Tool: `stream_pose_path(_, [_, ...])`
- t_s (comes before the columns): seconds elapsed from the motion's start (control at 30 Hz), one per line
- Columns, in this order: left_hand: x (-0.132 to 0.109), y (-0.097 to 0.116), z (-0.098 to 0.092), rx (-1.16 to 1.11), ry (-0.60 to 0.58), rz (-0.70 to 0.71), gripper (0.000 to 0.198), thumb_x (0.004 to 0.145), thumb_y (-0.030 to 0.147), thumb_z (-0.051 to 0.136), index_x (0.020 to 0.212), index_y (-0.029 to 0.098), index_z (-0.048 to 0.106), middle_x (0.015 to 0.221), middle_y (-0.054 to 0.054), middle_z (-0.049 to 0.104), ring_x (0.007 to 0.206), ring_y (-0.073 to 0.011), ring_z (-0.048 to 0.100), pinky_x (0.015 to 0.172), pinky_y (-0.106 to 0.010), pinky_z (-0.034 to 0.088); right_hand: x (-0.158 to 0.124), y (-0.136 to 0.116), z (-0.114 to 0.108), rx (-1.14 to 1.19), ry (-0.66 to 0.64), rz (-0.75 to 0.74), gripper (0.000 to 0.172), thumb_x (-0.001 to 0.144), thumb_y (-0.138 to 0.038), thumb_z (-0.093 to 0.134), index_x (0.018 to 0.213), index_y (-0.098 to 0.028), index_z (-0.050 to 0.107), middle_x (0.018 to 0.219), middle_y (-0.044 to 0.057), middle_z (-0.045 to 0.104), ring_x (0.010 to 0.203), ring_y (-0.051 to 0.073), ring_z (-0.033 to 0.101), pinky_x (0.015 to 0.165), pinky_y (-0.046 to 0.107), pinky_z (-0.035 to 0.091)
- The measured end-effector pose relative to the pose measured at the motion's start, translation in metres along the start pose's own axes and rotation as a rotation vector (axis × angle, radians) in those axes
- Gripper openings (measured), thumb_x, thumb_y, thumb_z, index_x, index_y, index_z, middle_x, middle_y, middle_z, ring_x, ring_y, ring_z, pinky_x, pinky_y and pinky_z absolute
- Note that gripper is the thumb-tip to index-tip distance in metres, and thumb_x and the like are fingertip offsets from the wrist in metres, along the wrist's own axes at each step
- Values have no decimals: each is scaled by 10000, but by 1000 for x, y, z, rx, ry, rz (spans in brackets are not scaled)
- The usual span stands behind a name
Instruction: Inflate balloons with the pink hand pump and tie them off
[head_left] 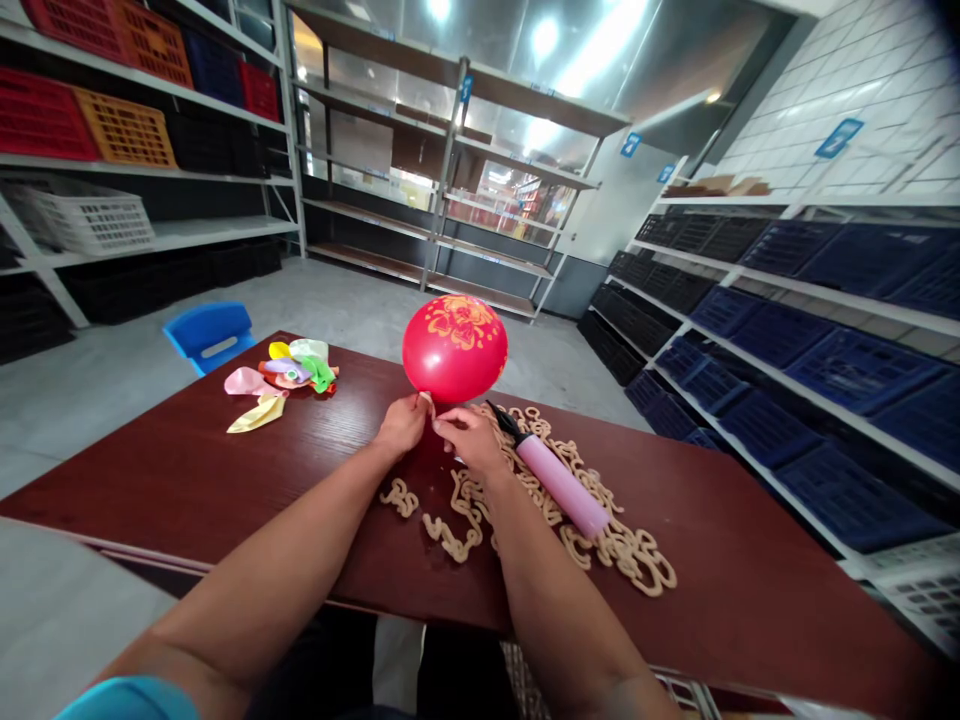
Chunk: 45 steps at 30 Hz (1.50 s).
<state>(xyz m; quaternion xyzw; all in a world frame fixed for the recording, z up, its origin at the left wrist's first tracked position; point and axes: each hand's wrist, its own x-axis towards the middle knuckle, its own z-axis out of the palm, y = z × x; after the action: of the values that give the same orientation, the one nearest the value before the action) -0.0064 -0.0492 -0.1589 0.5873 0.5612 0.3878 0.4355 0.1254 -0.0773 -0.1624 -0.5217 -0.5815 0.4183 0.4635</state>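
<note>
An inflated red balloon (454, 350) with a yellow printed pattern stands above the far part of the table, its neck pointing down. At its base, my left hand (405, 422) is closed in a pinch on the balloon's neck. My right hand (466, 436) is just to the right, thumb and fingers pinched beside the neck; a thin pale strand seems to run between the hands, too small to name. A pink hand pump (562, 485) with a black nozzle lies right of my right hand, on top of tangled beige twisted cord (637, 560).
Several uninflated balloons (289, 370) are piled at the table's far left. A blue chair (210, 335) stands behind that corner of the brown table (300, 500). Shelves with crates (847, 365) line the right and left; a metal rack (450, 180) stands at the back.
</note>
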Motion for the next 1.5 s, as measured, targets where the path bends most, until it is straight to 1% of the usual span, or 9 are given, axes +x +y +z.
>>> stream_pose_path(0.1, [4, -8, 0, 241, 91, 119, 440, 875, 432, 261, 643, 177, 533, 588, -31, 525, 567, -132, 484, 541, -244, 331, -2, -1, -1, 31, -107, -64, 182, 706, -337, 591, 821, -202, 629, 463, -59, 521, 423, 90, 495, 439, 197, 379])
stream_pose_path(0.17, [6, -12, 1, 313, 68, 163, 435, 879, 439, 255, 695, 180, 552, 645, -44, 565, 619, -149, 518, 574, -253, 346, -1, -2, -3, 21, -109, -158, 174, 739, -334, 556, 846, -213, 621, 583, -37, 575, 472, 92, 524, 476, 209, 417])
stream_pose_path(0.27, [5, -14, 5, 323, 2, 226, 408, 887, 408, 255, 739, 176, 556, 713, -54, 594, 660, -148, 537, 604, -249, 360, -1, -6, -5, -86, -21, -311, 167, 758, -333, 538, 834, -216, 629, 824, 12, 610, 579, 98, 553, 533, 226, 458])
stream_pose_path(0.37, [2, -13, 9, 307, -6, 259, 380, 891, 370, 262, 726, 170, 539, 693, -53, 584, 636, -142, 525, 596, -244, 356, -1, -7, -5, -161, 73, -386, 158, 754, -340, 550, 804, -212, 630, 841, 29, 609, 694, 129, 568, 608, 245, 475])
stream_pose_path(0.43, [0, -12, 11, 271, 0, 287, 352, 886, 359, 291, 705, 172, 529, 672, -49, 576, 611, -138, 512, 581, -240, 348, -1, -7, -3, -119, 97, -352, 158, 744, -357, 563, 775, -209, 608, 755, 17, 606, 657, 132, 563, 600, 253, 475])
stream_pose_path(0.57, [-3, -10, 11, 193, -14, 321, 344, 878, 353, 327, 646, 177, 511, 628, -40, 567, 571, -132, 499, 555, -235, 336, -2, -6, 1, 30, 67, -168, 209, 722, -414, 574, 777, -213, 559, 583, -28, 553, 474, 110, 506, 440, 226, 422])
stream_pose_path(0.87, [-5, -9, 10, 177, -36, 256, 377, 885, 379, 300, 659, 172, 520, 638, -43, 579, 583, -138, 509, 570, -240, 335, -1, -5, -2, 26, 6, -178, 185, 731, -393, 566, 788, -218, 581, 584, -33, 557, 464, 95, 487, 421, 208, 401])
stream_pose_path(1.23, [-10, -5, 8, 275, -61, 362, 257, 868, 307, 388, 663, 181, 479, 619, -25, 505, 546, -125, 438, 563, -239, 281, 2, -1, -5, 285, -41, 110, 269, 593, -371, 689, 727, -176, 562, 578, -35, 585, 455, 112, 567, 360, 191, 415])
stream_pose_path(1.5, [-10, -6, 9, 130, -124, 368, 306, 861, 314, 406, 606, 183, 513, 559, -24, 520, 526, -128, 454, 562, -234, 309, -2, -8, -3, 144, -43, 18, 195, 673, -370, 600, 651, -211, 491, 429, -73, 496, 364, 96, 492, 356, 195, 376])
